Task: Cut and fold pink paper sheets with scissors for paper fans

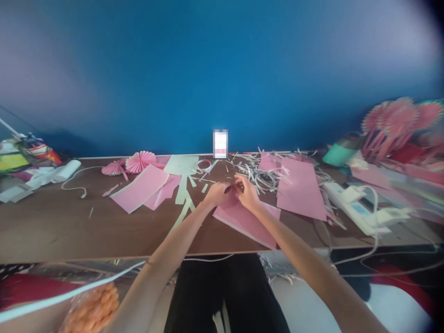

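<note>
A pink paper sheet (248,222) with a pale strip along its near edge lies askew on the brown table in front of me. My left hand (218,193) is closed at the far left corner of this sheet, fingers bent inward. Close beside it, my right hand (247,192) pinches at the same far edge, its index finger arched. The fingertips nearly meet, and the exact fold or piece between them is too small to make out. White paper strips and a ring-like coil (265,179) lie just beyond my right hand.
Pink folded rosettes (140,162) and pink sheets (138,187) lie on the left, with pale green paper (182,169). A phone (220,144) stands against the blue wall. At right are another pink sheet (301,187), a white power strip (357,210) with cables, and more rosettes (398,118).
</note>
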Available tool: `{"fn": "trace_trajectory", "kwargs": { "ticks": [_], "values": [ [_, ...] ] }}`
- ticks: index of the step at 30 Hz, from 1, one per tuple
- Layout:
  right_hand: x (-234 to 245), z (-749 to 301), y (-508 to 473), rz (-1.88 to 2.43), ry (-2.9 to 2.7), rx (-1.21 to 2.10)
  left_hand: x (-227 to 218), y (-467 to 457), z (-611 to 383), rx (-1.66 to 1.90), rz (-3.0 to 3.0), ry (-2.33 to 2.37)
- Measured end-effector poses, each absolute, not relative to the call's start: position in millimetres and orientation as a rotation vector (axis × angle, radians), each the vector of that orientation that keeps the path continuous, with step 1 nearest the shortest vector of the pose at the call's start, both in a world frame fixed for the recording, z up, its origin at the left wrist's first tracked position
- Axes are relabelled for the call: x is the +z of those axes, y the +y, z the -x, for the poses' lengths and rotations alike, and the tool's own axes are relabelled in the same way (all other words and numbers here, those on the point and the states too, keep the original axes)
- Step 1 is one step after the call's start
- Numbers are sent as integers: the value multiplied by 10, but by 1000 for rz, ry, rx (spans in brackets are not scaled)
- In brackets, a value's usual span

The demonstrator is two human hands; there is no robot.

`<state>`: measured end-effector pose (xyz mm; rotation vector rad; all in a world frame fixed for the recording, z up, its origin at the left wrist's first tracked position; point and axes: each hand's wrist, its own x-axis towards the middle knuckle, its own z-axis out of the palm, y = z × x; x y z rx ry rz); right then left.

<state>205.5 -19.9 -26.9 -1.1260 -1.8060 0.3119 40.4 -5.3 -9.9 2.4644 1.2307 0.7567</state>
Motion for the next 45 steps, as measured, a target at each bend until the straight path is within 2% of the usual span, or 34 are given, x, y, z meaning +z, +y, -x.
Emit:
{"fn": "trace_trajectory", "kwargs": {
  "ticks": [33,45],
  "values": [
    [-246,-2046,-205,1107,-1831,330,-79,-64,-407,744,-2480,1258],
    [-207,-2031,-235,1100,-1807,326,-64,-55,-389,907,-2344,1219]
  ]
}}
